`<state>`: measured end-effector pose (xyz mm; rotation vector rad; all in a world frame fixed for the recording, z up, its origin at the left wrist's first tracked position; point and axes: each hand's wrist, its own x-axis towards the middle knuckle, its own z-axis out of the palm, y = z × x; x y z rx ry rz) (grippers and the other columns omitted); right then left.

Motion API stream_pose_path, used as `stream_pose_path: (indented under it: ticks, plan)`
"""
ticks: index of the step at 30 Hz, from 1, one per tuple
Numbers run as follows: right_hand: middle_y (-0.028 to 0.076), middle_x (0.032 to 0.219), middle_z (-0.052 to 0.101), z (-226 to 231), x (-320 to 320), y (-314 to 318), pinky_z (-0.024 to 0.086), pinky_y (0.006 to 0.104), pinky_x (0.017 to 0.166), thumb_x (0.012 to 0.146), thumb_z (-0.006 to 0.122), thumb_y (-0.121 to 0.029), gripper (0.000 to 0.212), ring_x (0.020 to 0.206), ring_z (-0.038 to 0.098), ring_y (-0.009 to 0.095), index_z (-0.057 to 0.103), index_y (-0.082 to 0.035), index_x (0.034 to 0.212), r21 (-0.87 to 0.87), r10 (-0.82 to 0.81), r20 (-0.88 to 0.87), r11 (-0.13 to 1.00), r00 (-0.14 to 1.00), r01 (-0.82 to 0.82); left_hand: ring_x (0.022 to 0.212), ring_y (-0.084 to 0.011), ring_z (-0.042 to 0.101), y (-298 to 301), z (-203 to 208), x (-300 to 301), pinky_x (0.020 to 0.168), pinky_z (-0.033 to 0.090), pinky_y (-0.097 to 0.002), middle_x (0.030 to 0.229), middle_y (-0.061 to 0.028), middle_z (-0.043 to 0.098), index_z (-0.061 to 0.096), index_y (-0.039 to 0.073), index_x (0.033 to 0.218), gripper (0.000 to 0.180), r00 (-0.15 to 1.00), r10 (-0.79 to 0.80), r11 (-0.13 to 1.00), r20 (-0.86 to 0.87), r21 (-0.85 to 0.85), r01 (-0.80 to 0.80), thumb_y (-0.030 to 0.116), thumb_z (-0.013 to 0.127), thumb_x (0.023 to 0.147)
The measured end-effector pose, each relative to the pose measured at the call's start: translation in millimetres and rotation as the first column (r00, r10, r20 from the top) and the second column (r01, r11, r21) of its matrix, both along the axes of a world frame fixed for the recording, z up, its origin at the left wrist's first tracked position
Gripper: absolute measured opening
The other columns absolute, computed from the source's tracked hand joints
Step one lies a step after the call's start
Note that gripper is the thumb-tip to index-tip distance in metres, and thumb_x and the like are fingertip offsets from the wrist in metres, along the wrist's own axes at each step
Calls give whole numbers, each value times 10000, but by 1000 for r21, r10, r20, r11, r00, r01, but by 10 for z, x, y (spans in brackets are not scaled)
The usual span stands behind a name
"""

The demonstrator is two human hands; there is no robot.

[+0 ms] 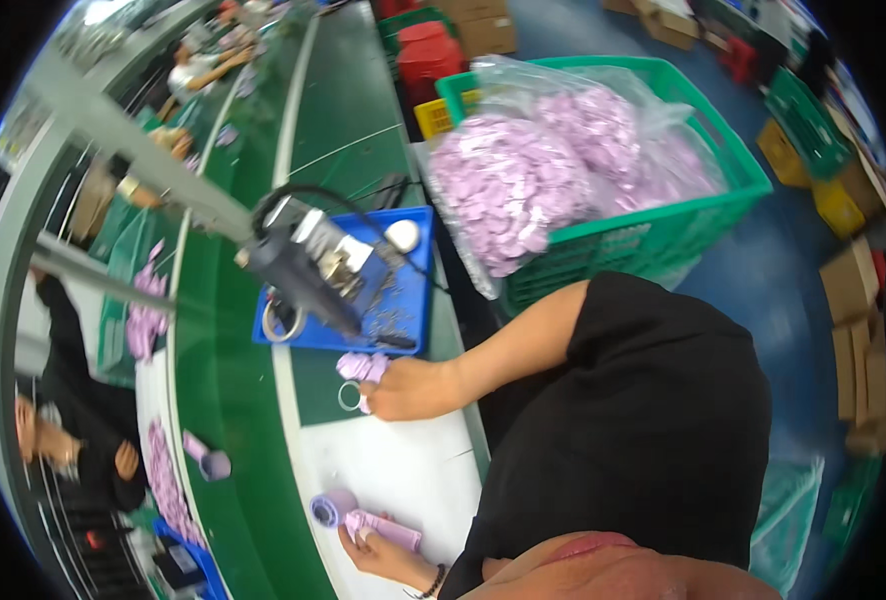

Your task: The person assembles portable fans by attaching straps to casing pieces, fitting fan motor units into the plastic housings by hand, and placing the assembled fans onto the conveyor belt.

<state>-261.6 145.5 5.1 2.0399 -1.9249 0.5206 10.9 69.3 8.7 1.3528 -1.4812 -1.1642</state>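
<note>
At the bottom of the view, my left hand (pixel 393 560) is closed around the handle of a lilac hair dryer (pixel 333 508). Its round barrel end, with a dark grille, points away from me over the white work surface (pixel 428 460). My right hand (pixel 413 390) is farther up, at the border of the white surface and the green bench, with its fingers bent down. By those fingertips are a pale ring (pixel 350 396) and a small pile of lilac pieces (pixel 362 366). What the right fingers grip is too small and covered to make out.
A blue tray (pixel 418 290) holds a metal fixture, dark screws and a white roll; a grey post-like tool (pixel 303 285) leans over it. A green crate (pixel 653 225) carries bags of lilac parts (pixel 523 190). Across the green belt (pixel 233 400) lies another lilac dryer (pixel 208 456); co-workers sit beyond.
</note>
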Motion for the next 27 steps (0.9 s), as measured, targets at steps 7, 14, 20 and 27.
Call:
stream_pose_path:
  ticks: [7,14,20,27]
  plan:
    - [156,868,615,245,-92,-70,486,367,479,794,581,-58,78,525,597,280,631,0,806,28,83,-24,996,996,-82,759,-281,689,68,124,-31,701,608,-329,1101,-273,614,434,-89,1354,489,999,-13,997,-52,69,16,-59,365,871]
    - [153,733,621,223,-30,-194,491,377,508,763,605,-69,81,554,603,305,610,-4,811,-140,161,199,981,967,-135,730,-259,680,57,84,-22,690,598,-310,1046,-243,635,431,-90,1357,484,993,-30,998,-115,50,36,-61,387,876]
    - [114,657,624,171,313,-210,496,361,501,745,613,-91,86,509,593,304,572,-22,776,-82,405,460,906,790,-416,725,-237,677,44,75,-27,676,584,-288,1022,-223,647,435,-89,1354,467,993,-55,997,-100,56,61,-51,406,889]
    - [171,752,668,220,446,-57,519,399,580,764,596,-87,180,618,641,347,649,3,910,142,442,342,848,829,-511,724,-222,678,43,68,13,668,572,-280,1026,-219,653,427,-94,1356,449,986,-52,995,-160,76,65,-44,427,909]
